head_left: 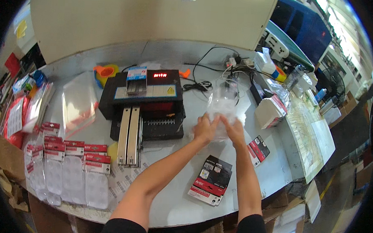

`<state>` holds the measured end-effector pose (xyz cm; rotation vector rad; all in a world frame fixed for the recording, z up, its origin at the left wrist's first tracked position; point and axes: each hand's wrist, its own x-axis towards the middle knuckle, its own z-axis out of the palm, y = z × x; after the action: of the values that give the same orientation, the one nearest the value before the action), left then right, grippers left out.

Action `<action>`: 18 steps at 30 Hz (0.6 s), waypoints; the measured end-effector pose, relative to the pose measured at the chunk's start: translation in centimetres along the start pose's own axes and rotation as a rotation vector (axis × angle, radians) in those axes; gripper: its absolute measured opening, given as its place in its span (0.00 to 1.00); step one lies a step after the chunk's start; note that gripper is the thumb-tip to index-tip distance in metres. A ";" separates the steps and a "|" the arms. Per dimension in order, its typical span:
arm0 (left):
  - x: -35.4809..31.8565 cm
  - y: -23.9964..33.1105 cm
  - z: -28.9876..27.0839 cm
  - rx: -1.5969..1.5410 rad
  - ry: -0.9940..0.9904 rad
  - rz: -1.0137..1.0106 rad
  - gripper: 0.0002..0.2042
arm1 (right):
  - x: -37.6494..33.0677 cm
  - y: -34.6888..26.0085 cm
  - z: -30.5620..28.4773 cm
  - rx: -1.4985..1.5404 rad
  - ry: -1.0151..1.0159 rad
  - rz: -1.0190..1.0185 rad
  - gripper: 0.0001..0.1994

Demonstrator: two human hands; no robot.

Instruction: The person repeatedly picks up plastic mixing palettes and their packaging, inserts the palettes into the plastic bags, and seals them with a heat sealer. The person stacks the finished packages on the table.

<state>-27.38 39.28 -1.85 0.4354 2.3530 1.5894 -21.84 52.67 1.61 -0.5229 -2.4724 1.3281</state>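
Observation:
Both hands meet at a clear plastic bag (224, 95) with whitish contents, right of the black machine on the table. My left hand (205, 129) grips the bag's near left side, fingers bent. Close beside it, my right hand (235, 131) grips the near right side, the thumbs almost touching. Which layers of plastic the fingers pinch is hard to make out. Nearer me lies a stack of black, red and white cards (210, 180), between my forearms. More cards of the same colours (258, 151) lie just right of my right wrist.
A black machine (153, 125) with a red digital display and metal rails stands left of centre. Header-carded clear packs (73, 178) lie at the front left, below flat plastic bags (79, 103). White cards (270, 112) are stacked at right; cables (200, 86) run behind.

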 end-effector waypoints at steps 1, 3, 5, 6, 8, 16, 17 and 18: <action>-2.0 0.8 -0.8 -0.100 0.067 0.220 0.40 | -1.8 -1.5 -0.5 0.016 0.087 -0.194 0.30; -7.6 2.3 -3.2 -0.024 0.174 0.574 0.36 | -8.2 -3.8 -1.8 0.137 0.221 -0.372 0.29; -14.7 2.7 -6.7 0.155 0.134 0.704 0.42 | -15.8 -5.5 -0.8 0.385 0.092 -0.323 0.32; -18.1 2.5 -8.5 0.161 0.087 0.672 0.42 | -19.2 -5.9 0.0 0.380 -0.006 -0.273 0.35; -24.5 1.0 -11.8 0.142 0.025 0.498 0.42 | -24.5 -6.0 2.1 0.175 -0.232 -0.341 0.37; -35.7 -5.2 -16.8 0.048 0.124 -0.277 0.36 | -25.3 -8.9 7.6 -0.209 -0.655 -0.381 0.20; -35.9 -5.2 -17.1 0.025 0.156 -0.264 0.36 | -22.9 -8.8 8.0 -0.346 -0.358 -0.278 0.19; -36.1 -5.0 -17.4 0.120 0.170 -0.282 0.36 | -19.7 -8.1 7.7 -0.455 -0.215 -0.150 0.21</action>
<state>-1.38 8.63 1.67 -0.0134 2.5095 1.4095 -8.88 34.21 2.76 -0.2900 -2.9408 0.7978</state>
